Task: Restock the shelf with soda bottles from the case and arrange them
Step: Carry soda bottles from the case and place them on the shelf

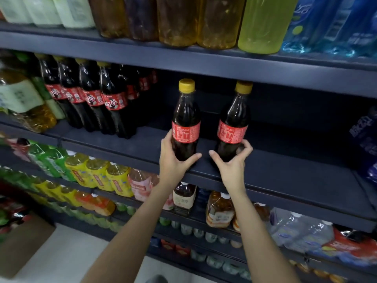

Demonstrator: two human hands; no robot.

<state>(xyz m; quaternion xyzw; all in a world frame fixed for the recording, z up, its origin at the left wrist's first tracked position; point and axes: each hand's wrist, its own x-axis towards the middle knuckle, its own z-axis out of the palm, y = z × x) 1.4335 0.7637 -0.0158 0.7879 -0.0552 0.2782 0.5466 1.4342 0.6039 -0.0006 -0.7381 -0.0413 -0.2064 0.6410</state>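
Two grips curled: left hand [173,160] round left bottle [185,123]; right hand [234,162] round right bottle [233,123]

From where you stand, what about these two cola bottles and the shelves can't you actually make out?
- Head view: whether the left bottle and right bottle rest on the shelf; the left hand and right hand cover their bases.
- The label print is too small to read.
- The top-shelf bottles are cut off by the upper edge.
- The cardboard case is blurred, its contents unclear.
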